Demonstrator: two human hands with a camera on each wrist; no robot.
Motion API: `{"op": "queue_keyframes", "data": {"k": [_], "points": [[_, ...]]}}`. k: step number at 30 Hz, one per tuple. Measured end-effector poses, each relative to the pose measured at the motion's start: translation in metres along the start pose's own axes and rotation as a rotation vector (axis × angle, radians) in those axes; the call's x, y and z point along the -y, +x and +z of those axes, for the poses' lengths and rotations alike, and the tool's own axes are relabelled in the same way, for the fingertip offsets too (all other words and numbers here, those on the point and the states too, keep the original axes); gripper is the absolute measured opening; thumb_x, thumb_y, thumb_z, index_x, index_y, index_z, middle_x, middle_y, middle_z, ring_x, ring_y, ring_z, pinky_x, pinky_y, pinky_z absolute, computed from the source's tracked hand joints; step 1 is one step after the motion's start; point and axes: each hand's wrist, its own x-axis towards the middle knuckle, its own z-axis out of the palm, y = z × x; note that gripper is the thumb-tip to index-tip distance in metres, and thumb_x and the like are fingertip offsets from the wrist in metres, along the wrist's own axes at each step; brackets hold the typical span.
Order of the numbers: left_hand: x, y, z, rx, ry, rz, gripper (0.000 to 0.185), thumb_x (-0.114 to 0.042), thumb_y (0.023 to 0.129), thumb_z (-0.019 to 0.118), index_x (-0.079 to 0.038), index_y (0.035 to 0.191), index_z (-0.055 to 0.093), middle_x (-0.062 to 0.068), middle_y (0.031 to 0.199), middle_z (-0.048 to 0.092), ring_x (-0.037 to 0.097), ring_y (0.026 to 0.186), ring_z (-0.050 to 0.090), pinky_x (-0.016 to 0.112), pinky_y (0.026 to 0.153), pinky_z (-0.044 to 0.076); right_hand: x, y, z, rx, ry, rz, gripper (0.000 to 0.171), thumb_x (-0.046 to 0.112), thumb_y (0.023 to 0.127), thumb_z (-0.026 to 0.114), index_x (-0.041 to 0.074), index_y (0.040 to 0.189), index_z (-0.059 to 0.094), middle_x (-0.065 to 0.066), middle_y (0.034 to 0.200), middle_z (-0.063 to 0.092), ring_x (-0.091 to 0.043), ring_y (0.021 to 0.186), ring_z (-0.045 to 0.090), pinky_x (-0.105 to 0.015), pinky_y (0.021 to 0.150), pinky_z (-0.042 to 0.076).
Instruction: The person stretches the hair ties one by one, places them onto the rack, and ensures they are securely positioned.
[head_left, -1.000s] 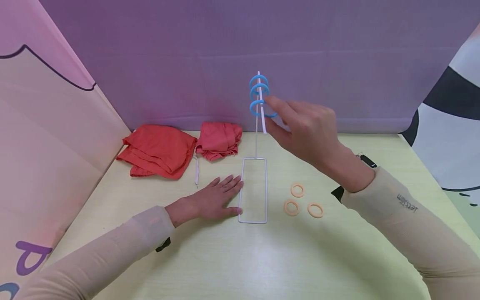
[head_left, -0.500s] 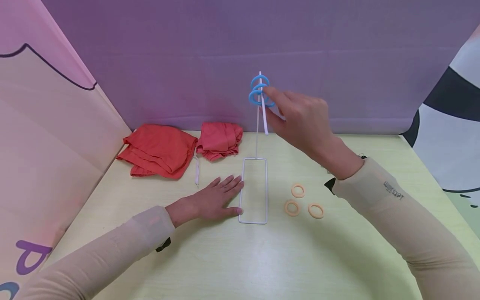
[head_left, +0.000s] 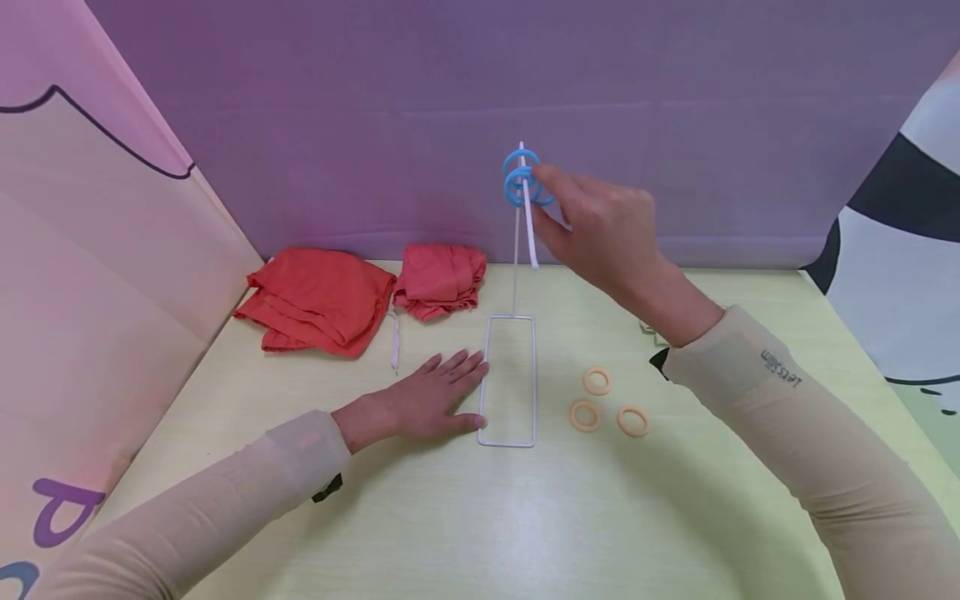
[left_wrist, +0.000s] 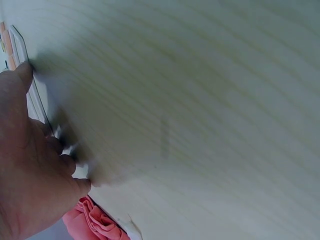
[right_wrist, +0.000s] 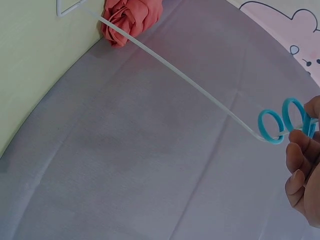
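A white wire stand rises from a rectangular base (head_left: 535, 383) on the table, and its top rod (head_left: 532, 237) points toward me. Two blue rings (right_wrist: 270, 126) hang on that rod near the bend. My right hand (head_left: 600, 225) pinches a third blue ring (right_wrist: 309, 126) between thumb and index finger, around the rod and close behind the others. My left hand (head_left: 438, 396) lies flat on the table with its fingers spread, fingertips and thumb at the left side of the base. In the left wrist view the left hand (left_wrist: 35, 160) reaches along the base wire.
Three orange rings (head_left: 585, 415) lie right of the base. Two folded red cloths (head_left: 322, 300) (head_left: 441, 279) rest at the back left, with a white strap (head_left: 394, 342) beside them. A purple backdrop (head_left: 375, 125) stands behind the table. A small dark item shows by the right sleeve.
My right hand has moved the third blue ring along the rod, away from its near end and up to the other two. The left hand stays in place.
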Motion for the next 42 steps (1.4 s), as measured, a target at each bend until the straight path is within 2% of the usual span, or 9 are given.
{"op": "queue_keyframes", "data": {"k": [9, 13, 17, 20, 25, 32, 36, 42], "points": [[-0.001, 0.000, -0.002, 0.011, -0.009, -0.004, 0.088, -0.066, 0.098, 0.042, -0.018, 0.163, 0.006, 0.001, 0.171, 0.000, 0.026, 0.158, -0.002, 0.052, 0.127, 0.006, -0.002, -0.002, -0.001, 0.025, -0.016, 0.017, 0.024, 0.027, 0.095, 0.064, 0.011, 0.112, 0.067, -0.004, 0.060, 0.058, -0.020, 0.049, 0.054, -0.029, 0.039, 0.026], [0.000, 0.000, -0.002, 0.004, -0.011, 0.002, 0.088, -0.066, 0.099, 0.041, -0.018, 0.163, 0.006, 0.002, 0.171, 0.001, 0.026, 0.158, -0.002, 0.053, 0.127, 0.006, -0.002, -0.007, -0.011, 0.071, -0.020, 0.033, 0.034, 0.033, 0.095, 0.064, 0.013, 0.122, 0.065, -0.004, 0.064, 0.061, -0.020, 0.053, 0.057, -0.030, 0.039, 0.027], [0.000, 0.001, -0.002, 0.002, -0.009, 0.006, 0.088, -0.066, 0.099, 0.041, -0.018, 0.163, 0.006, 0.002, 0.171, 0.001, 0.027, 0.158, -0.001, 0.053, 0.127, 0.006, -0.005, -0.020, -0.030, 0.142, 0.014, 0.056, 0.046, 0.040, 0.094, 0.066, 0.017, 0.133, 0.060, -0.004, 0.068, 0.062, -0.020, 0.057, 0.057, -0.031, 0.040, 0.028], [-0.002, 0.002, -0.002, 0.004, -0.006, 0.004, 0.088, -0.066, 0.098, 0.041, -0.018, 0.163, 0.006, 0.001, 0.171, 0.001, 0.027, 0.158, -0.001, 0.054, 0.127, 0.006, -0.007, -0.037, -0.048, 0.246, 0.076, 0.135, 0.051, 0.039, 0.092, 0.069, 0.019, 0.137, 0.059, -0.001, 0.068, 0.061, -0.018, 0.053, 0.052, -0.033, 0.041, 0.030], [-0.003, 0.002, -0.001, 0.005, 0.001, 0.002, 0.088, -0.067, 0.098, 0.041, -0.018, 0.163, 0.006, 0.001, 0.171, 0.001, 0.027, 0.158, -0.001, 0.054, 0.127, 0.006, -0.007, -0.077, -0.074, 0.541, 0.151, 0.312, 0.049, 0.038, 0.092, 0.068, 0.017, 0.136, 0.060, 0.009, 0.067, 0.061, -0.008, 0.047, 0.043, -0.029, 0.042, 0.032], [-0.002, 0.001, -0.002, -0.006, 0.004, 0.000, 0.088, -0.067, 0.098, 0.041, -0.017, 0.163, 0.007, 0.003, 0.171, 0.002, 0.027, 0.158, -0.001, 0.054, 0.127, 0.007, -0.013, -0.137, -0.077, 0.842, 0.198, 0.394, 0.048, 0.041, 0.093, 0.067, 0.016, 0.134, 0.062, 0.013, 0.068, 0.057, -0.005, 0.046, 0.039, -0.026, 0.043, 0.032], [-0.002, 0.000, -0.002, -0.012, -0.005, 0.002, 0.088, -0.066, 0.098, 0.042, -0.016, 0.163, 0.008, 0.003, 0.171, 0.003, 0.028, 0.158, 0.000, 0.055, 0.127, 0.007, -0.015, -0.159, -0.068, 0.972, 0.235, 0.468, 0.050, 0.042, 0.093, 0.068, 0.017, 0.135, 0.063, 0.012, 0.067, 0.055, -0.007, 0.049, 0.042, -0.027, 0.043, 0.034], [-0.003, 0.002, -0.001, -0.008, -0.001, 0.006, 0.088, -0.067, 0.098, 0.041, -0.017, 0.163, 0.007, 0.003, 0.171, 0.002, 0.028, 0.158, -0.001, 0.054, 0.127, 0.007, -0.020, -0.178, -0.055, 1.052, 0.239, 0.443, 0.051, 0.043, 0.092, 0.069, 0.015, 0.135, 0.063, 0.010, 0.064, 0.053, -0.007, 0.054, 0.042, -0.028, 0.043, 0.032]]}}
